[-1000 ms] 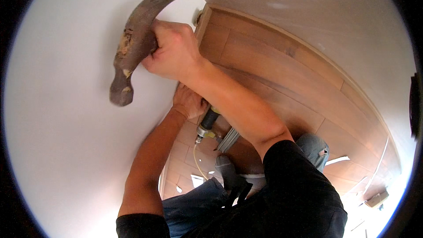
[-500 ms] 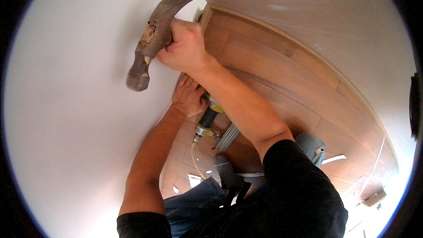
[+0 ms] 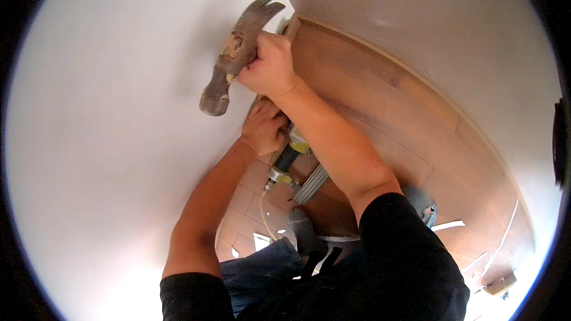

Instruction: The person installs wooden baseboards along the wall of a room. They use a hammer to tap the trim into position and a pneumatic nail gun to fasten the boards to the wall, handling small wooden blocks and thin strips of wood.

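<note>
I grip a claw hammer (image 3: 235,47) with worn, flaking patches in my right hand (image 3: 267,65), raised beside the white left wall (image 3: 107,113) with its head uppermost in view. Below it, my left hand (image 3: 264,128) rests with fingers apart and bent on the wooden trim along the wall's foot, near the corner. A black and green nail gun (image 3: 288,157), with a pale air hose (image 3: 263,214) attached, lies just right of my left hand, partly hidden under my right forearm; its grey magazine (image 3: 309,184) points down toward my sock-covered foot.
Wood-plank flooring (image 3: 380,142) meets a baseboard (image 3: 392,59) along the grey right wall (image 3: 452,24). White strips (image 3: 446,224), small scraps and a pale block (image 3: 499,284) lie toward the lower right and lower middle. My knee is at the right.
My right hand and the hammer have moved rightward, toward the corner. My left hand has shifted slightly right and up along the trim. The view has shifted slightly.
</note>
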`<state>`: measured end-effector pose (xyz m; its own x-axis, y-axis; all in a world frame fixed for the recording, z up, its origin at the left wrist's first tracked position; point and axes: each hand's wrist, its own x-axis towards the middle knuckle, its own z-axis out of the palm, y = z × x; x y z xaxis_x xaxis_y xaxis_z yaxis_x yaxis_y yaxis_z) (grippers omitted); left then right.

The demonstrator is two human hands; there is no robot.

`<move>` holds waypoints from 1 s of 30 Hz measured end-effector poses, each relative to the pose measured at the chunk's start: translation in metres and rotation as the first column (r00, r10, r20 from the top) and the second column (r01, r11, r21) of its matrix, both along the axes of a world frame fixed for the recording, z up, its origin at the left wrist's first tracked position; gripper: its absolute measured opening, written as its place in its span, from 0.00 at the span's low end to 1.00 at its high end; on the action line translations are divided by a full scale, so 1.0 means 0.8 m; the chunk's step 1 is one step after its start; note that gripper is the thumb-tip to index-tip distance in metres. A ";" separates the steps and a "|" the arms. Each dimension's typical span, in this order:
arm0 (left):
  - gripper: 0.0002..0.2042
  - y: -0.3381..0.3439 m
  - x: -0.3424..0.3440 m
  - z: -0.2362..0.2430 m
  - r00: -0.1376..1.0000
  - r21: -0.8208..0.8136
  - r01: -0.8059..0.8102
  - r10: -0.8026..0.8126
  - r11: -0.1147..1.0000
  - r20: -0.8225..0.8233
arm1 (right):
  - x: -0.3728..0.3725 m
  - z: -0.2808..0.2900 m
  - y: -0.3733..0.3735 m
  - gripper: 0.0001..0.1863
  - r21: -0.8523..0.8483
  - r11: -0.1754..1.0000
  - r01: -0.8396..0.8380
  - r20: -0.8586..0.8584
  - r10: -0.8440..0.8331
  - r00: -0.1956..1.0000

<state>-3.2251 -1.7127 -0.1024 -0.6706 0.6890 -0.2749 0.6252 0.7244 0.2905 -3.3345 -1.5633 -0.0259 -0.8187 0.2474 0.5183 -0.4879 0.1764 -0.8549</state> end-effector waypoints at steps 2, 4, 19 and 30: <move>0.23 0.014 -0.022 0.005 1.000 0.010 -0.018 0.018 1.000 0.002 | -0.003 0.002 0.002 0.13 -0.011 1.000 0.026 -0.054 -0.027 0.998; 0.23 0.033 -0.057 -0.013 0.962 0.096 -0.233 0.215 0.968 0.167 | -0.004 -0.001 0.005 0.14 -0.017 0.998 0.058 -0.100 -0.059 0.993; 0.30 0.018 -0.065 -0.158 -0.048 -0.136 -0.942 -0.278 -0.307 0.959 | -0.013 0.016 0.008 0.14 0.015 1.000 0.010 -0.168 -0.007 0.986; 0.26 0.058 -0.095 -0.053 0.984 -0.143 -0.167 0.175 0.976 0.046 | -0.034 -0.004 0.008 0.18 0.000 0.997 0.074 -0.144 -0.073 0.987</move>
<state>-3.3010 -1.6661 -0.1450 -0.7553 0.5185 -0.4008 0.4740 0.8546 0.2123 -3.3615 -1.5565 -0.0288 -0.7154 0.3013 0.6304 -0.5908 0.2208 -0.7760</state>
